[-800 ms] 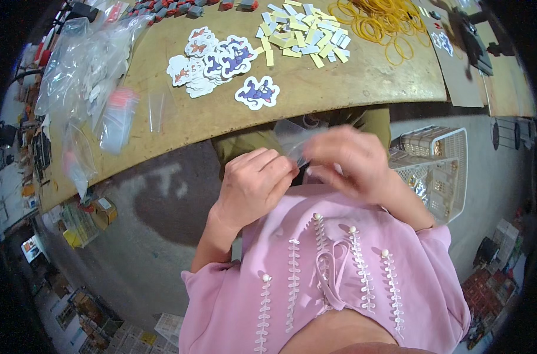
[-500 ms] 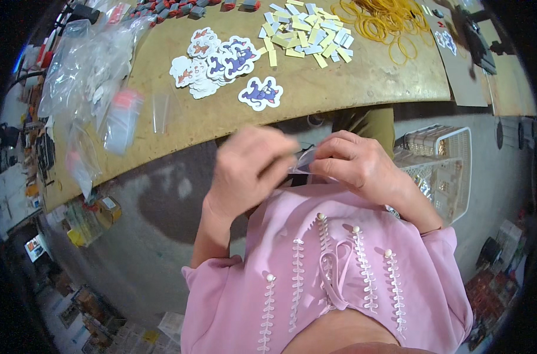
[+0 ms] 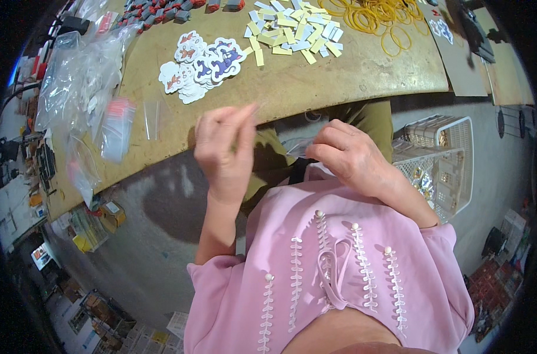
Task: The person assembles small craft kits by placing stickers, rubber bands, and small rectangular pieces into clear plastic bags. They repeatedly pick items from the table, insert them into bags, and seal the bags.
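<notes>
My right hand (image 3: 348, 153), in front of my lap, pinches a small clear plastic bag (image 3: 297, 147) by its edge. Raised near the table's front edge, my left hand (image 3: 224, 147) is smeared by motion. Its fingertips are pressed together, with what looks like a thin edge at them; I cannot make out what it is. Beyond that hand lies a loose pile of white-edged cartoon cutouts (image 3: 192, 74), some with a blue cat figure. To its left are a stack of red-topped zip bags (image 3: 118, 130) and a single clear bag (image 3: 151, 120).
Yellow and pale blue small blocks (image 3: 292, 29) and yellow rubber bands (image 3: 377, 17) lie along the table's (image 3: 339, 82) far side. Grey and red pieces (image 3: 162, 10) are at far left, above large clear plastic bags (image 3: 79, 82). White baskets (image 3: 445, 165) stand on the right.
My left hand has moved up and left, away from my right hand toward the table. The single blue cat cutout no longer shows at its place near the table's front edge.
</notes>
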The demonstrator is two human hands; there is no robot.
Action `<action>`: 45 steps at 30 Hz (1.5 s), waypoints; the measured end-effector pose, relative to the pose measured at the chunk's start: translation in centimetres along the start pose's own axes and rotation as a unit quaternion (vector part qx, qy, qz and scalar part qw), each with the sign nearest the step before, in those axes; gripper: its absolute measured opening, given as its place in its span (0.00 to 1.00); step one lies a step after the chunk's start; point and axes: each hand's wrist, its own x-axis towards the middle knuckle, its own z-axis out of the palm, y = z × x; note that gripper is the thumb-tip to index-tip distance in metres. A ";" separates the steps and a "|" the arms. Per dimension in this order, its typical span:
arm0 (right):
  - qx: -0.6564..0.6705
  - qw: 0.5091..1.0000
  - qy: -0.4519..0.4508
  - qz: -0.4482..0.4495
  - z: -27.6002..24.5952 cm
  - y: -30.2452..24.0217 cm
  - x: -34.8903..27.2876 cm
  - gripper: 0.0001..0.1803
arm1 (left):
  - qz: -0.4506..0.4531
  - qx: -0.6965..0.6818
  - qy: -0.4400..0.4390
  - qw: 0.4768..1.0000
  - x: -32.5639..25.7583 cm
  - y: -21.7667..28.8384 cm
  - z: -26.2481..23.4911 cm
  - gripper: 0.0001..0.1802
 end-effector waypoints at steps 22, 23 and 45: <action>0.102 0.994 -0.037 -0.023 1.0 -1.4 1.9 0.18 | 0.078 0.074 -0.230 0.967 -1.4 3.0 -2.7 0.05; 0.108 0.993 -0.038 -0.015 1.0 -1.5 1.9 0.18 | 0.079 0.067 -0.245 0.964 -1.3 2.8 -2.7 0.05; 0.087 0.996 -0.002 0.007 1.2 -0.2 2.0 0.18 | -0.032 -0.092 -0.325 0.940 -1.5 1.2 -2.9 0.15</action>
